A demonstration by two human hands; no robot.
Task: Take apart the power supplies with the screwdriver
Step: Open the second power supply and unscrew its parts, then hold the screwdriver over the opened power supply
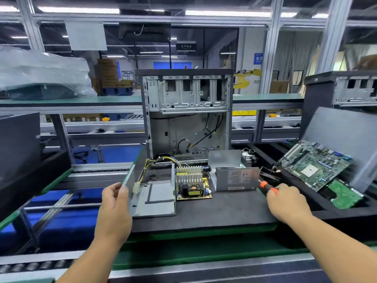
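Two bare hands work at lower centre: the left hand [115, 198] grips the open grey metal power-supply casing [152, 198] by its perforated wall, fingers curled round it. Right hand [285, 199] grips the orange-and-black screwdriver [268, 186], fingers wrapped round the handle. Label print on the closed grey power-supply box [236, 178] is unreadable.

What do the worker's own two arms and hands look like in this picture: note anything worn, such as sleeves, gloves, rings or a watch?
Both the left hand and the right hand are bare, with no gloves. No ring, watch or wristband shows on either. Both forearms are uncovered as far as the bottom edge of the picture, so no sleeve is in view.
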